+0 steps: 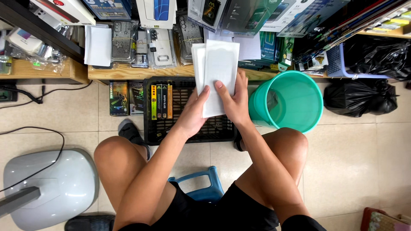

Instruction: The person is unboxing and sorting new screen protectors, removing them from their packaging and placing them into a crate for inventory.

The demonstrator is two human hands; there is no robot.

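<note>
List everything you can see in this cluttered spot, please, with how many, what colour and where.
White flat packets: a few, white, held fanned in both hands.
Crate: one, black, on the floor under the hands.
Slim boxes: four, yellow, dark and orange, upright in the crate's left end.
Bucket: one, teal, right of the crate.
Bin bags: two, black, far right.
Stool: one, blue, under the person.
Fan base: one, grey, lower left.
Phone cases: several, clear and dark, on the wooden shelf.
Left hand: grips the packets.
Right hand: grips the packets.

Tiled floor (351, 171): black crate (154, 128), teal bucket (295, 102), black bags (359, 98).
</note>
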